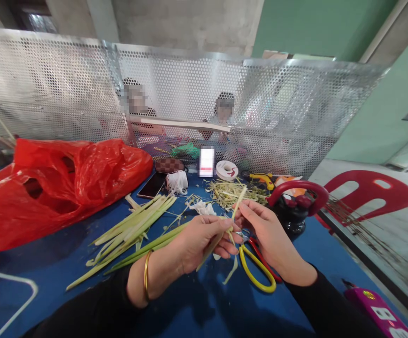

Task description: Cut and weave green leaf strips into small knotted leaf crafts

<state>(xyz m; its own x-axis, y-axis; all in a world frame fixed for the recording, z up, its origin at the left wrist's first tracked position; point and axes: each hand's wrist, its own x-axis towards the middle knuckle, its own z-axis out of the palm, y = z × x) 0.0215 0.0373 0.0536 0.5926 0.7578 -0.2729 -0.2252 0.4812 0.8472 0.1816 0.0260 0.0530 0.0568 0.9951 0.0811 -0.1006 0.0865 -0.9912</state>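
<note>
My left hand (212,237), with a gold bangle at the wrist, pinches a pale green-yellow strip of plant leaf (240,199) between thumb and fingers. Closed on the same strip, a little higher, is my right hand (262,225). Thin loose ends hang below the fingers. Under the hands lie scissors (258,277) with one yellow and one red handle. To the left, a bundle of long pale leaf strips (136,230) and greener stalks (154,246) rest on the blue table (175,310). Behind the hands sits a heap of shredded trimmings (225,192).
A red plastic bag (66,178) fills the left. Towards the back are a phone (152,185), white string (177,182), a ribbon spool (227,170) and a yellow-handled tool (262,179). A black container with a red handle (291,216) stands right. Perforated metal panels (182,89) border the table.
</note>
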